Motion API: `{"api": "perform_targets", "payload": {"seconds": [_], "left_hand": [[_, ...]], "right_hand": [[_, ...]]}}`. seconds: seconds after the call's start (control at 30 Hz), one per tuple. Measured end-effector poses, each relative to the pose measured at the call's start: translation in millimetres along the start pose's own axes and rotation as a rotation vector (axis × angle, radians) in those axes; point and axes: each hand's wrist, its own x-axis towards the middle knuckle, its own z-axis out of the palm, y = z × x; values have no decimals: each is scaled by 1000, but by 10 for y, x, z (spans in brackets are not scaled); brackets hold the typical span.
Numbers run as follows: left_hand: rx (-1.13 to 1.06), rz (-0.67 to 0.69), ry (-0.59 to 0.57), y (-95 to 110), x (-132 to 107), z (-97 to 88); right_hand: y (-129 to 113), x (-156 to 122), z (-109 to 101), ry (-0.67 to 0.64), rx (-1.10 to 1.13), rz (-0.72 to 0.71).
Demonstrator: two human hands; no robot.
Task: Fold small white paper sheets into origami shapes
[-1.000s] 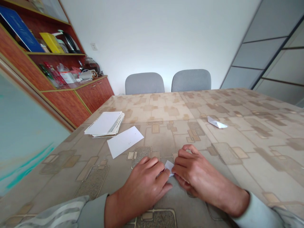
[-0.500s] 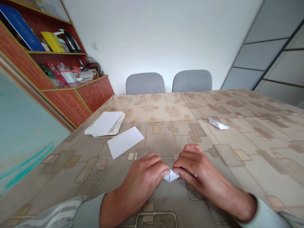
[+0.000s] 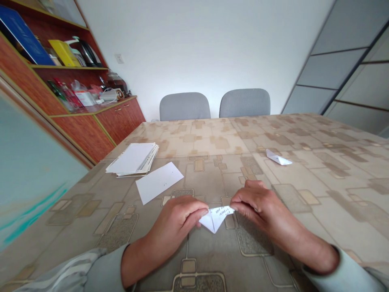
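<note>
Here, in the head view, the folded paper (image 3: pixel 213 223) is between the two hands, over the near middle of the bench (image 3: pixel 154 267), its long edge running left to right on the far side and its point aimed near. The left hand (image 3: pixel 174 219) has a narrow grip holding the left corner; the right hand (image 3: pixel 264 207) pinches the right tip. Neither is nearer: both touch it. Whether it rests on the bench, I cannot tell.
</note>
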Motion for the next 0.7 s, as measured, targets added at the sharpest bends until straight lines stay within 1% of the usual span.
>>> {"api": "perform_targets", "payload": {"seconds": [0.07,0.13,0.2,0.27,0.33,0.5,0.6,0.7], "left_hand": [[54,55,31,8,1,1],[112,150,48,29,-5,37],[153,230,50,48,-16,90],[181,269,46,51,-24,132],[188,263,33,32,-24,139],[135,172,0,-38,4,36],[125,203,-18,-27,9,12],[114,259,-48,-1,2,42]], "right_hand": [[-33,-1,-16,31,-37,12],[-103,-3,1,48,-93,24],[-175,-6,45,5,-114,18],[-212,-8,99,-75,-69,-13],[-199,-9,138,-114,-15,-35],[-85,-5,100,-36,31,-5],[-104,-3,70,-29,47,17],[-169,-7,107,-113,79,14]]}}
